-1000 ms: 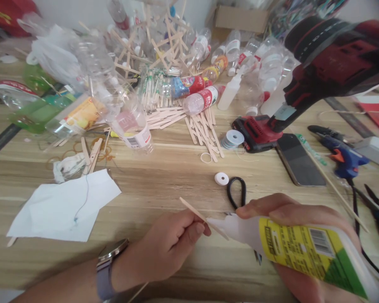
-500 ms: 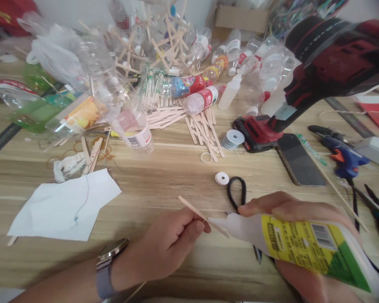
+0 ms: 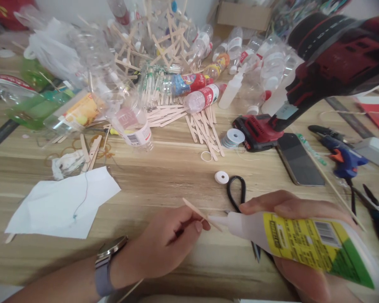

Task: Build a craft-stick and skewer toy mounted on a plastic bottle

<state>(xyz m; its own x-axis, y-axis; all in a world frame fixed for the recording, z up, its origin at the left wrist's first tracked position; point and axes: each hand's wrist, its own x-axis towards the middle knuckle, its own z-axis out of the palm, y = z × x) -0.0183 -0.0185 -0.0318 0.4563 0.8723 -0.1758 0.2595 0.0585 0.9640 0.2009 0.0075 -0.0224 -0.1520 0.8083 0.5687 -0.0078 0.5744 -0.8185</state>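
Note:
Between the thumb and fingers of my left hand [image 3: 172,237] is a flat wooden craft stick [image 3: 194,209], tilted down to the right. My right hand [image 3: 298,214] wraps round a white glue bottle [image 3: 306,240] with a yellow and green label, lying almost level. Its thin nozzle points left and meets the stick beside my left fingertips; whether glue is coming out I cannot tell. Under the bottle lie scissors [image 3: 236,191], one black handle loop and the blade tips showing. A small white spool [image 3: 221,177] sits beside that loop.
A red and black cordless drill [image 3: 322,71] stands at the right, near a phone [image 3: 300,160] and a blue glue gun [image 3: 347,155]. Plastic bottles [image 3: 205,99] and loose craft sticks [image 3: 205,130] crowd the back. White paper [image 3: 63,202] lies at the left.
The craft stick has turned slightly and its lower end has shifted left in my left hand. The glue bottle has rolled a little, and its nozzle shows more plainly against the stick.

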